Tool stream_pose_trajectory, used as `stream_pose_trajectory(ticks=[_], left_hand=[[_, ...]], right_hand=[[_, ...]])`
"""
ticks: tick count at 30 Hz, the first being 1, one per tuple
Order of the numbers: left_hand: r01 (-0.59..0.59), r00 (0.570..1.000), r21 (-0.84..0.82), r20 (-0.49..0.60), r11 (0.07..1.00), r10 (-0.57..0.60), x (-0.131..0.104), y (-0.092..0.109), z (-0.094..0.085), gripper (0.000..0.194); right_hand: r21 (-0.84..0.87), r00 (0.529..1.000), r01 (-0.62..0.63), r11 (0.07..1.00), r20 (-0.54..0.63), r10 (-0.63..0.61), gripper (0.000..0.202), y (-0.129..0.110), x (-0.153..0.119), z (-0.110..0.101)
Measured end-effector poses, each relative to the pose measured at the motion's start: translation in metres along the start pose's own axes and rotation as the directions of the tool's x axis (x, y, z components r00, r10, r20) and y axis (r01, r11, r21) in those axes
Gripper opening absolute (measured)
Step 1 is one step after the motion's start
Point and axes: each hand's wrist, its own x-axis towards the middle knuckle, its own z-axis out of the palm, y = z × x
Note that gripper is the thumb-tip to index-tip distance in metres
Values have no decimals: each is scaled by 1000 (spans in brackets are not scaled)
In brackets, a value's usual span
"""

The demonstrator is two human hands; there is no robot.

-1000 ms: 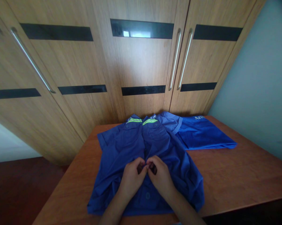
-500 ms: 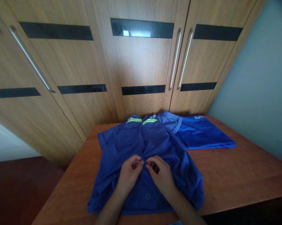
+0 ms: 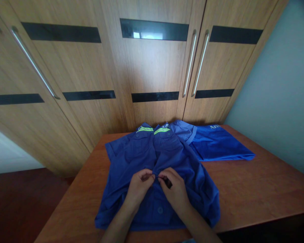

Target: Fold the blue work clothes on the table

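Observation:
A dark blue short-sleeved shirt (image 3: 139,158) with yellow-green stripes near its collar lies front side up, its collar pointing away from me. Both hands pinch the front placket at mid-length, fingertips almost touching. My left hand (image 3: 141,184) grips the cloth from the left side, thumb and forefinger together. From the right, my right hand (image 3: 174,187) pinches the facing edge. Whatever small piece sits between the fingertips is hidden. A round button (image 3: 160,210) shows lower on the placket, near the hem.
The shirt lies on a reddish-brown wooden table (image 3: 243,189). A folded bright blue garment (image 3: 217,145) lies at the back right, partly under the shirt's sleeve. Behind the table stands a wooden wardrobe (image 3: 152,67) with metal handles. A pale wall (image 3: 278,111) is on the right.

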Motion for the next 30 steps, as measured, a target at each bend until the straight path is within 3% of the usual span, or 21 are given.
stream_pose_trajectory(ticks=[5,16,25,30], left_hand=[[-41,999,17,34,999,41,-1,0,0,22],[-42,997,19,-57,999,44,2,-7,1,18],[-84,996,46,-31,995,85,2,-7,1,19],[-55,998,60,-29,997,57,1,-5,1,20]], right_hand=[[3,1000,-4,1000,11,4,17,-2,0,0],[-28,1000,17,999,16,-16,14,-2,0,1],[-155,1000,25,988,4,-25,13,1,-5,2],[-43,999,-27,999,19,28,14,3,1,-1]])
